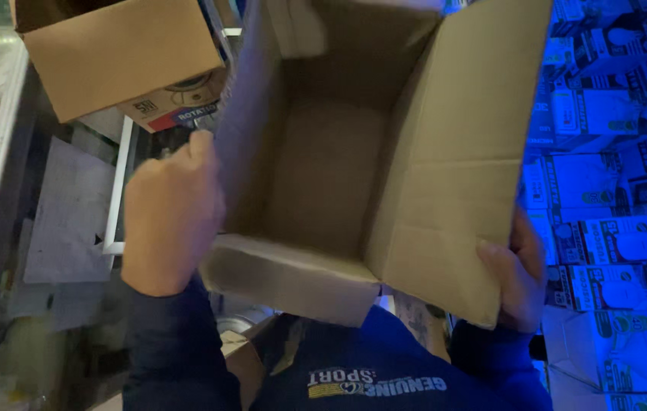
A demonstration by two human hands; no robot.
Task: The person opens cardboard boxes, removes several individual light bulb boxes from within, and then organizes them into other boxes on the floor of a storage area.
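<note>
I hold an open brown cardboard box [338, 167] in front of my chest, its empty inside facing me and its flaps spread outward. My left hand [171, 217] presses against the box's left wall, fingers curled over the edge. My right hand [513, 274] grips the lower corner of the wide right flap, thumb on the inner face. Dark blue sleeves cover both forearms.
Another brown cardboard box [110, 53] sits at the upper left above a smaller printed carton [179, 103]. Stacks of small white product boxes [612, 190] under blue light fill the right side. A pale shelf frame [118, 190] and papers lie at the left.
</note>
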